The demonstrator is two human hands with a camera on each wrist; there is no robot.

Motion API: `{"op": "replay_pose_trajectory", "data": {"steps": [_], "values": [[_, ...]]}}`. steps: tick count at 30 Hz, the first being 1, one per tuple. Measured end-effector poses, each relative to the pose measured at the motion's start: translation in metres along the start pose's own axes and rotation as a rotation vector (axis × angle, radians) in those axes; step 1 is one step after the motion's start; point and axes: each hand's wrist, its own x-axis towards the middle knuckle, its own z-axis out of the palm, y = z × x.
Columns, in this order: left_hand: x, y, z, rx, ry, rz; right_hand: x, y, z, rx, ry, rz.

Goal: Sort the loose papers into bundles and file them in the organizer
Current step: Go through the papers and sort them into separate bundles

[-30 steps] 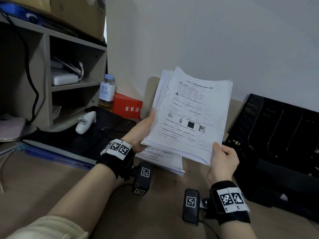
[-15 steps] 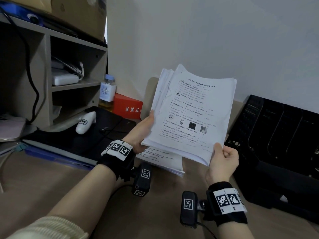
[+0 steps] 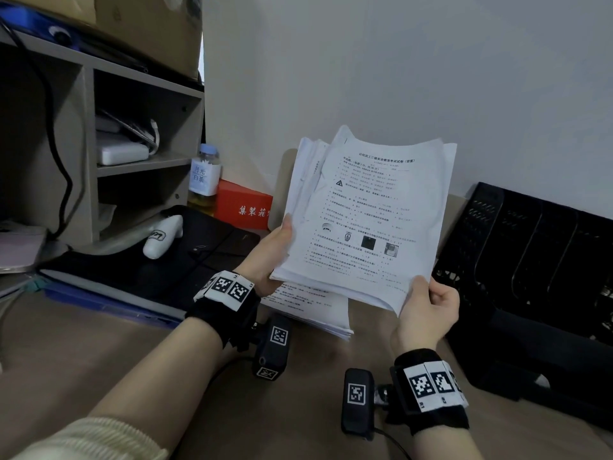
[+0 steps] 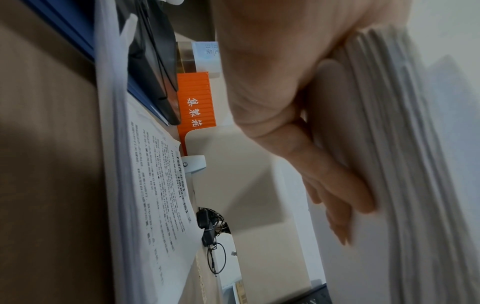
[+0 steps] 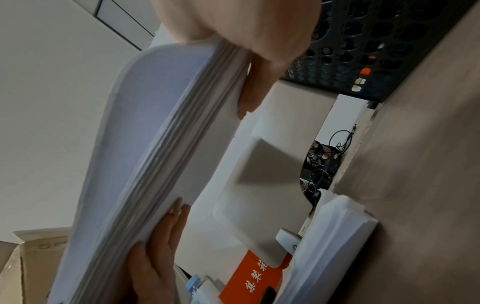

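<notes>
I hold a thick bundle of printed papers (image 3: 368,217) tilted up above the desk. My left hand (image 3: 275,250) grips its left edge, thumb on the top sheet and fingers (image 4: 335,185) flat under the stack (image 4: 405,144). My right hand (image 3: 428,310) pinches the lower right corner, thumb on top and fingers (image 5: 254,88) beneath the bundle (image 5: 155,144). A second pile of papers (image 3: 315,310) lies flat on the desk under the bundle. The black mesh organizer (image 3: 537,260) with upright dividers stands to the right, against the wall.
A shelf unit (image 3: 99,144) fills the left side. In front of it lie a black folder (image 3: 172,260), a white device (image 3: 162,237), a bottle (image 3: 205,180) and an orange box (image 3: 245,207). The brown desk (image 3: 99,360) extends toward me.
The bundle has tipped slightly more upright and shifted a little to the right, held the same way by both hands.
</notes>
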Motion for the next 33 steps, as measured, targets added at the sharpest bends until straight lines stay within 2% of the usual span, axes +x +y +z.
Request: {"op": "replay_pose_trajectory", "data": {"steps": [2,6,10,13,19,24,27,33], "values": [[0.000,-0.001,0.001,-0.002,-0.004,-0.008,-0.001,-0.002,0.001,0.010,-0.002,0.002],[-0.004,-0.004,-0.002,-0.200,0.013,-0.029,-0.003,-0.008,0.003,0.057,-0.045,0.047],[0.000,-0.009,-0.009,-0.329,-0.125,0.006,-0.003,-0.012,0.004,0.063,-0.101,0.085],[0.004,-0.010,-0.014,-0.386,-0.105,-0.017,-0.003,-0.015,0.002,0.051,-0.158,0.097],[0.009,-0.014,-0.015,-0.356,-0.126,0.008,0.006,-0.011,-0.005,-0.022,-0.266,0.235],[0.006,-0.015,-0.013,-0.228,-0.171,0.025,0.014,-0.014,-0.009,-0.069,-0.444,0.366],[0.006,-0.017,-0.011,-0.210,-0.204,0.013,0.011,-0.016,-0.010,-0.081,-0.539,0.395],[0.001,-0.013,-0.010,-0.199,-0.180,0.020,0.005,-0.014,-0.008,-0.034,-0.436,0.279]]}}
